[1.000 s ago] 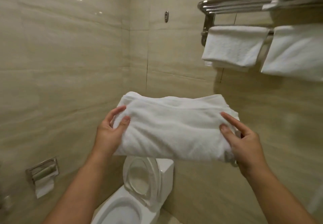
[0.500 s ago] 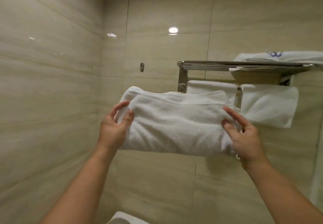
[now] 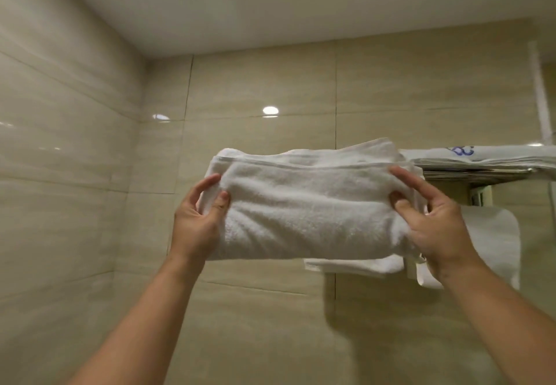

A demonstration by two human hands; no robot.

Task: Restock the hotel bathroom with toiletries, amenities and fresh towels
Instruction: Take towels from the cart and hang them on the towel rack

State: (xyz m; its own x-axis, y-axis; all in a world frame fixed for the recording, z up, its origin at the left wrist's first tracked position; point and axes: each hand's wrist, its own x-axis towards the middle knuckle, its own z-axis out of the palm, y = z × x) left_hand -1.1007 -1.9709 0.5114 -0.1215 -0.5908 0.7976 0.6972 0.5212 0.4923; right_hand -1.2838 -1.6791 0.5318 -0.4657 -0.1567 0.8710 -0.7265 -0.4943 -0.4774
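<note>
Warm, fairly even indoor light fills the room, and two round glare spots point(image 3: 270, 110) shine on the glossy wall tiles point(image 3: 255, 84). The white folded towel point(image 3: 301, 213) is bright yet keeps its texture, while a soft shadow point(image 3: 329, 309) lies on the wall below the hanging towels point(image 3: 493, 234). The whole frame is slightly soft, and the tile seams bow toward the left edge from the wide lens.

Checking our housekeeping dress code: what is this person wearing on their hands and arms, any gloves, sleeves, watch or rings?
Both the left hand and right hand are bare, without gloves. The left forearm and right forearm are uncovered down to the frame's edge; no sleeve is in view. No watch, bracelet or ring shows.
</note>
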